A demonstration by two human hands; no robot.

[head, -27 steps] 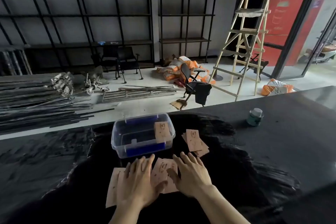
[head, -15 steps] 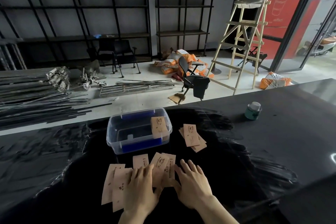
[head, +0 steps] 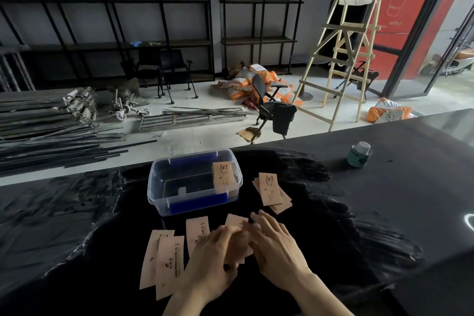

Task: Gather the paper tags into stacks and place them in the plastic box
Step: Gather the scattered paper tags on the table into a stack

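A clear plastic box (head: 158, 188) with blue clips sits on the black table, and one stack of tan paper tags (head: 223, 176) leans inside its right end. More tags (head: 271, 192) lie fanned to the right of the box. Loose tags (head: 164, 259) are spread in front of it, two overlapping at the left and one (head: 197, 231) nearer the middle. My left hand (head: 215, 259) and my right hand (head: 275, 246) rest side by side on the middle tags (head: 234, 220), fingers pressing them flat against the table. The tags under my palms are mostly hidden.
A small teal jar (head: 359, 154) with a pale lid stands on the table at the far right. The table's far edge runs just behind the box. Beyond it the floor holds metal bars, chairs, orange sacks and a wooden ladder (head: 341, 41).
My hands have slid toward me and closer together over the middle tags. Tags at the left that were under my left hand now lie uncovered.
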